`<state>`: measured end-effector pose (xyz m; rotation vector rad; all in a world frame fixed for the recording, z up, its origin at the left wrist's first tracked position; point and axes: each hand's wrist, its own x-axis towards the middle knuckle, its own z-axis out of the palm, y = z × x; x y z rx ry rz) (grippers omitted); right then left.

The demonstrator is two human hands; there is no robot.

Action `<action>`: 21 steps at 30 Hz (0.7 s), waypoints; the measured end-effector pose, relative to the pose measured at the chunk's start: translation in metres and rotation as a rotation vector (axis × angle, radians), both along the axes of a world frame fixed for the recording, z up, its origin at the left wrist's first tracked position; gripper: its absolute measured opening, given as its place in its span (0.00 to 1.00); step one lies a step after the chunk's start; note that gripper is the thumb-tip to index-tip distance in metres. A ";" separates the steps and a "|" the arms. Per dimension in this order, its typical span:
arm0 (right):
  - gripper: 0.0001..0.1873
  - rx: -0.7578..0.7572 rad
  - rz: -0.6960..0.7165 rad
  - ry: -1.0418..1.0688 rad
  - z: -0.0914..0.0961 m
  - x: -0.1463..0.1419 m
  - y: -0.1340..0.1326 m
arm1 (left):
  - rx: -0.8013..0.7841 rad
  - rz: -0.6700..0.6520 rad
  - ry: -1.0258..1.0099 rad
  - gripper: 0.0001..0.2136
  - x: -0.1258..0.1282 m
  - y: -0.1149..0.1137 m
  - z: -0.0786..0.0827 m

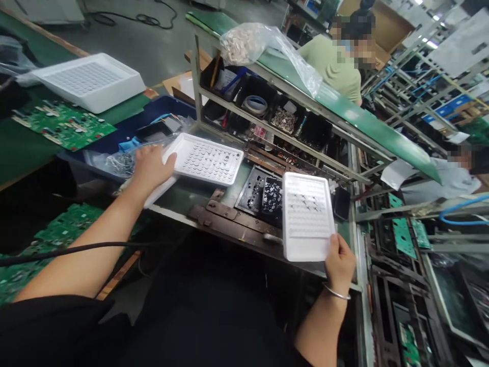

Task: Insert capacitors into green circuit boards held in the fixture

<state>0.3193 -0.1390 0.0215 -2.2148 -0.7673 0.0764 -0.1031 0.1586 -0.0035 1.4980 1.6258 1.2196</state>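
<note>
My left hand [153,165] is closed on the left end of a white plastic tray [181,168] with rows of small round pockets, many holding little silvery discs. Part of another white piece [162,192] shows under that tray. My right hand [340,260] grips a second white tray [305,250] at its lower right corner, with the thumb along the rim. That tray is tipped up toward me over the bench, and small dark parts sit in its middle rows. Between the two trays lies a black container [272,199] of loose dark and shiny pieces on a metal-edged plate [250,191].
Shelves with black bins [284,120] stand behind the bench, below a green top bearing a plastic bag [248,43]. At left are a blue crate [91,168], a green circuit board [63,125] and another white tray [126,84]. Two people [330,63] are beyond. A black cable [76,250] crosses my left forearm.
</note>
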 end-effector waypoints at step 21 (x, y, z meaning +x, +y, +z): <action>0.46 0.345 0.559 0.994 0.011 -0.058 0.065 | -0.829 -0.749 -1.129 0.21 0.179 -0.141 0.051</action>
